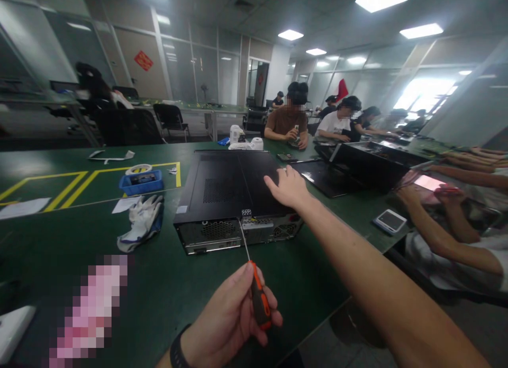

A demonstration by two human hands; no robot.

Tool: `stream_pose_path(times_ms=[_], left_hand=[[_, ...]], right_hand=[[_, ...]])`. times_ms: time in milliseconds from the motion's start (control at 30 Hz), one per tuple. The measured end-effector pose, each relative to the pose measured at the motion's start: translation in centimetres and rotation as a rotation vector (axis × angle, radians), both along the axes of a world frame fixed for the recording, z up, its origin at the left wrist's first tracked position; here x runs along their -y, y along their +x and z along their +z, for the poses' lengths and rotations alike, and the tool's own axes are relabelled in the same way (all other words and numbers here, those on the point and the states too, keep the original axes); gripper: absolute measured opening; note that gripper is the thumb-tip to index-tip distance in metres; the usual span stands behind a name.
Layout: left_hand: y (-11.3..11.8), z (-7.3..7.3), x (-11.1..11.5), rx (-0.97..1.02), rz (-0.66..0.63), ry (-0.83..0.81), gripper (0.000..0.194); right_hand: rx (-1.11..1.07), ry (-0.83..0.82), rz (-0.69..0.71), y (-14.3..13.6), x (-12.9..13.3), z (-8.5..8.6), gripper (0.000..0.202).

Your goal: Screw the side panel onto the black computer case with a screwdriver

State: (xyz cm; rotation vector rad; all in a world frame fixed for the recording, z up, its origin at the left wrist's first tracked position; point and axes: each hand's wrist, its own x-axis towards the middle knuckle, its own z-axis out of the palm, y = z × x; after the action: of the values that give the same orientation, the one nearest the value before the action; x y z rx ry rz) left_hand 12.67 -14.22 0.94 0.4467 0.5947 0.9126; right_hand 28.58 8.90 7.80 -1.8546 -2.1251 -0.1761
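A black desktop computer case (257,169) lies flat on the table, its back panel with ports and vents turned toward me. My left hand (234,304) is closed around the orange and dark grey handle of a screwdriver (260,299). The screwdriver's thin shaft slants up to the top edge of the back panel, near a small perforated metal tab (246,213). Whether its tip sits in a screw is too small to tell. With fingers spread, my right hand (291,188) rests on the right side of the case's top.
Left of the case are work gloves (143,220), a blue tray (142,184) and a tape roll (138,168). To the right lie a black panel (327,177), an opened case (369,162) and a small digital scale (389,221). A person at the right holds a phone; others sit beyond.
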Motion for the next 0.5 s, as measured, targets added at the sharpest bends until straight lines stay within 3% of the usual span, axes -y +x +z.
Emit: stream_pose_path(times_ms=[167, 500], left_hand=[[0.0, -0.2, 0.2, 0.052, -0.009, -0.04, 0.034], [-0.9, -0.6, 0.1, 0.185, -0.099, -0.068, 0.026]], right_hand=[[-0.05, -0.168, -0.089, -0.2, -2.1, -1.1, 0.085], [-0.059, -0.147, -0.096, 0.1, -2.5, -1.5, 0.085]])
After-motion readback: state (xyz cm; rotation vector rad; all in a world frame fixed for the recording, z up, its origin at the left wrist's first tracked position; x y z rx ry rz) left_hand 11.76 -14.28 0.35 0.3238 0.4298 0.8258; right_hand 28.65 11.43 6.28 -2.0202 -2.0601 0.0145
